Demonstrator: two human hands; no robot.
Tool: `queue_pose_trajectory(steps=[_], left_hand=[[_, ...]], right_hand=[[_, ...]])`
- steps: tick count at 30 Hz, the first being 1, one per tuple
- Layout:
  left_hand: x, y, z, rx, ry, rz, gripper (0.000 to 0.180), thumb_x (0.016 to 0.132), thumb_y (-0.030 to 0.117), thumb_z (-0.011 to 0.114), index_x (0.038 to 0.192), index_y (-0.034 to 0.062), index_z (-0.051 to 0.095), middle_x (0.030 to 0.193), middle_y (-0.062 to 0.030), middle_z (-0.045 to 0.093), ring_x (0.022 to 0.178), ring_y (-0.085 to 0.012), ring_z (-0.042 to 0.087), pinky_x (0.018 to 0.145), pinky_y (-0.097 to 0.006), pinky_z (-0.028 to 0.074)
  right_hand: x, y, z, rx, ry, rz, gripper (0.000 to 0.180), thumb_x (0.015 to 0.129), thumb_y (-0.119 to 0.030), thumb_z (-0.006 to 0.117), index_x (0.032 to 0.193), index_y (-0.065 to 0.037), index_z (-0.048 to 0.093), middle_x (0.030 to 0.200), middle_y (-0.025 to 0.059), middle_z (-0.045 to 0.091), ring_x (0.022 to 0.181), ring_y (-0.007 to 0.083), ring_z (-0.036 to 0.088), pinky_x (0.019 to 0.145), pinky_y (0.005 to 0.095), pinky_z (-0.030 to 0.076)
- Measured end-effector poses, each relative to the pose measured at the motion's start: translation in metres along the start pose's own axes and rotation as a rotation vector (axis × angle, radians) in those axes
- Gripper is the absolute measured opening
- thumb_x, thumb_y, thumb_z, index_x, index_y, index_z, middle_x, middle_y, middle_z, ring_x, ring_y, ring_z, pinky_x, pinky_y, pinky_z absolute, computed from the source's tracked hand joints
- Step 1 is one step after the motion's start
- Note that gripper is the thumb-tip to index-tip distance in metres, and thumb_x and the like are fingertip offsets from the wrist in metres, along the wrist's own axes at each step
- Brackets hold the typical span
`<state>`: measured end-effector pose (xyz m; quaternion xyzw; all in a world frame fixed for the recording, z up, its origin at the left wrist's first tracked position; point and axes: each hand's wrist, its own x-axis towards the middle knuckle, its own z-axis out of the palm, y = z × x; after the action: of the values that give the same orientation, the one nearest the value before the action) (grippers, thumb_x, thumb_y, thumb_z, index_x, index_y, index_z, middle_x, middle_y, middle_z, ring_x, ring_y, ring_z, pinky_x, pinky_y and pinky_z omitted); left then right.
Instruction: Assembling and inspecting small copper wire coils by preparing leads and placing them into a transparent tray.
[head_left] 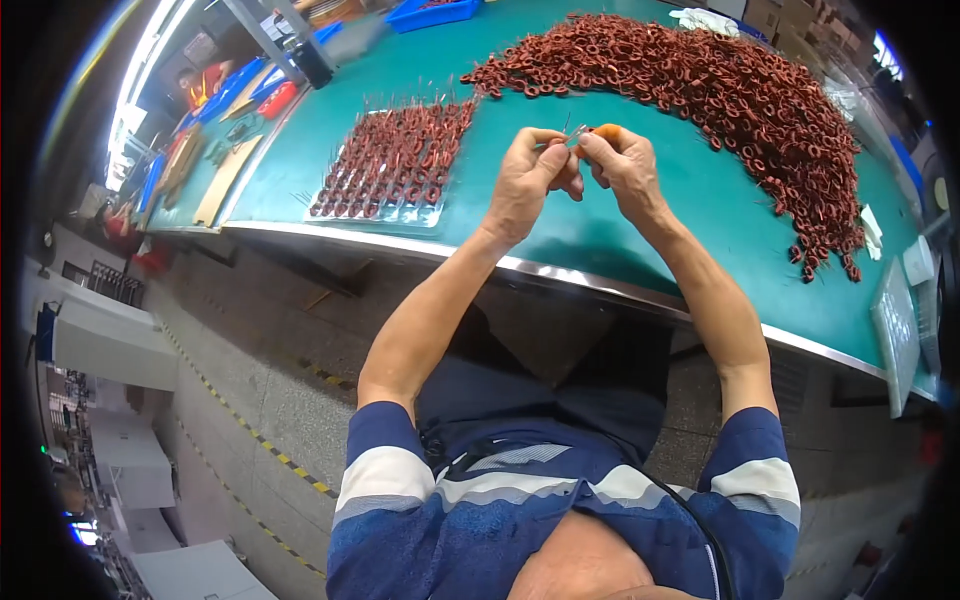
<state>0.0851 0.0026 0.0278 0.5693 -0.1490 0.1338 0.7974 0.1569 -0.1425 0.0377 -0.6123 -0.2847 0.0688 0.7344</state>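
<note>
My left hand [526, 180] and my right hand [628, 172] meet above the green table, fingertips nearly touching. Both are closed in a pinch around a small piece with thin, silvery wire leads [575, 136]; its body is hidden by the fingers. An orange cover [606, 132] shows at a fingertip of my right hand. To the left, a clear plastic tray [424, 216] holds rows of red ring-shaped coils [385, 160], their leads pointing up. Beyond and to the right of my hands spreads a large heap of similar coils [690, 80].
The green table [480, 140] has a metal front edge. Stacked clear trays [897, 320] stand at its right end. A blue bin [432, 14] and a white cloth [705, 20] lie at the back. Another person [205, 85] sits at the far left, beyond a metal post.
</note>
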Motion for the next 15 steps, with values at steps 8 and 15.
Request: queue_pose_trajectory(steps=[8, 15], left_hand=[[-0.006, -0.016, 0.007, -0.117, 0.081, -0.098, 0.022, 0.101, 0.018, 0.046, 0.114, -0.0005, 0.045, 0.088, -0.0095, 0.057, 0.072, -0.0195, 0.06, 0.066, -0.034, 0.052], [-0.01, -0.019, 0.0, -0.042, 0.117, -0.211, 0.021, 0.1, 0.018, 0.046, 0.105, 0.0004, 0.054, 0.079, -0.0051, 0.055, 0.064, -0.0153, 0.056, 0.058, -0.028, 0.046]], right_hand=[[-0.003, 0.011, -0.012, -0.031, -0.036, 0.091, 0.032, 0.086, -0.031, 0.072, 0.082, -0.001, 0.063, 0.062, 0.0003, 0.056, 0.052, 0.0049, 0.048, 0.046, 0.0202, 0.037], [-0.004, 0.018, -0.002, 0.041, -0.058, 0.128, 0.034, 0.089, -0.032, 0.069, 0.099, 0.0, 0.064, 0.072, -0.0003, 0.058, 0.055, 0.0052, 0.049, 0.048, 0.0195, 0.038]])
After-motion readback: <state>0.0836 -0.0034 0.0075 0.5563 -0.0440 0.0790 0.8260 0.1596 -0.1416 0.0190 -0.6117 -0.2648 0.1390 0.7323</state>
